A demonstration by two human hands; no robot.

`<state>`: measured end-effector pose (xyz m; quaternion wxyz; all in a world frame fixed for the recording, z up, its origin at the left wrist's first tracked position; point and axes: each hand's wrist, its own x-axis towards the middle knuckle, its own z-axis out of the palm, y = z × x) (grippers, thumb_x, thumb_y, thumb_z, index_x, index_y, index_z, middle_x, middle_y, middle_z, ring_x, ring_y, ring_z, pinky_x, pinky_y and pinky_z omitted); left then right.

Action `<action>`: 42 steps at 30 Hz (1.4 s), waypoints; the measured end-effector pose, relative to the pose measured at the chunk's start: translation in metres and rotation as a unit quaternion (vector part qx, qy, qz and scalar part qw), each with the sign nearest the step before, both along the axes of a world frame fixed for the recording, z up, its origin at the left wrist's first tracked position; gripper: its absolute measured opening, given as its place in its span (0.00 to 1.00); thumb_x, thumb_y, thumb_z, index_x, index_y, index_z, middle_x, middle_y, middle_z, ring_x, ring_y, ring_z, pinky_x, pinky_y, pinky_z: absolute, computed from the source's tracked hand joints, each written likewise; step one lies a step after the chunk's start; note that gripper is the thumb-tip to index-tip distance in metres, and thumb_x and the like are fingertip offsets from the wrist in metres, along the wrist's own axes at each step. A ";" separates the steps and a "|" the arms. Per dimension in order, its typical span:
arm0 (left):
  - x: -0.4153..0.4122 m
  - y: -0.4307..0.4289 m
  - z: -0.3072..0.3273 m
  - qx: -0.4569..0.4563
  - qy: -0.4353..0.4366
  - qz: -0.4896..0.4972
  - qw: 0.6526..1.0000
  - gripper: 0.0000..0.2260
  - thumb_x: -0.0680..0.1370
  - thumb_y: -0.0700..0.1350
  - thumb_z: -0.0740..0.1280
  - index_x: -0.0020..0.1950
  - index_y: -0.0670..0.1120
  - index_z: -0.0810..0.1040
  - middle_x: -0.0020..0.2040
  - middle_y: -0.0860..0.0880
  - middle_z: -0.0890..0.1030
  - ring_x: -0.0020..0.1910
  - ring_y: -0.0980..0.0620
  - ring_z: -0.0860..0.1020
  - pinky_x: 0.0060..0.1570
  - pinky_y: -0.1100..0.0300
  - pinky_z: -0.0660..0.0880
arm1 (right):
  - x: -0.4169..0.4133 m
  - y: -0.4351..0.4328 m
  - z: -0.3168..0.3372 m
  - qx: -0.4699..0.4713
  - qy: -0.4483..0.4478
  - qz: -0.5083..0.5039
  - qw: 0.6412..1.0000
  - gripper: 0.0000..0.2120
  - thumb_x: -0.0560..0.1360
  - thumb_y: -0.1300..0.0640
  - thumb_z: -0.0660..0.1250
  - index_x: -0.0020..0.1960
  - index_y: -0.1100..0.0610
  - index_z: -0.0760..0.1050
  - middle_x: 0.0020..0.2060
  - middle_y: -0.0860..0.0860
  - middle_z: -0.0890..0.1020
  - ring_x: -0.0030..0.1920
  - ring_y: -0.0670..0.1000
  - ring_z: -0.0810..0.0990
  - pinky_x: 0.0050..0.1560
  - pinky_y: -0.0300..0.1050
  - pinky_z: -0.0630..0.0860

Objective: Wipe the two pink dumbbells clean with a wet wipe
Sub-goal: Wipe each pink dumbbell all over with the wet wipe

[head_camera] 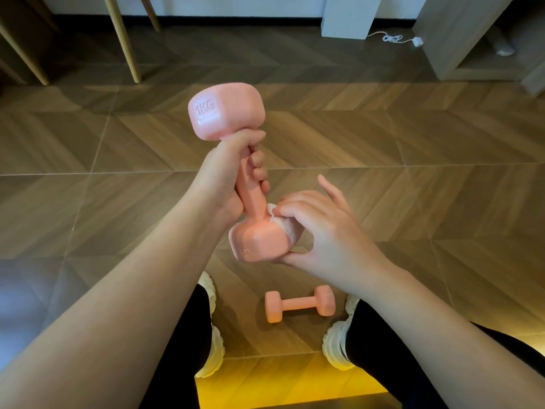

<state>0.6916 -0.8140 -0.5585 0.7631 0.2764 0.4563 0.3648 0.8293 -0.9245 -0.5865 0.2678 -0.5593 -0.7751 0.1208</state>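
Observation:
My left hand (227, 178) grips the handle of a pink 1KG dumbbell (225, 113), held upright and tilted in the air above the floor. My right hand (321, 231) wraps round the dumbbell's lower head, fingers and thumb pressing a white wet wipe (287, 230) against its right side. Only a crumpled part of the wipe shows between my fingers. A second pink dumbbell (299, 304) lies on its side on the wooden floor between my feet.
My legs in black trousers and white shoes (336, 346) stand either side of the floor dumbbell. Wooden chair legs (124, 39) rise at the far left. A white box (349, 16) with a cable and a light cabinet (460, 33) stand at the back right.

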 end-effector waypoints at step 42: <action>0.006 -0.009 0.000 0.055 -0.077 -0.086 0.992 0.10 0.78 0.46 0.63 0.38 0.47 0.67 0.30 0.51 0.70 0.25 0.55 0.66 0.24 0.63 0.65 | 0.010 0.001 -0.012 0.018 0.028 0.005 0.999 0.24 0.63 0.47 0.80 0.50 0.59 0.76 0.46 0.51 0.80 0.49 0.52 0.77 0.51 0.47 0.71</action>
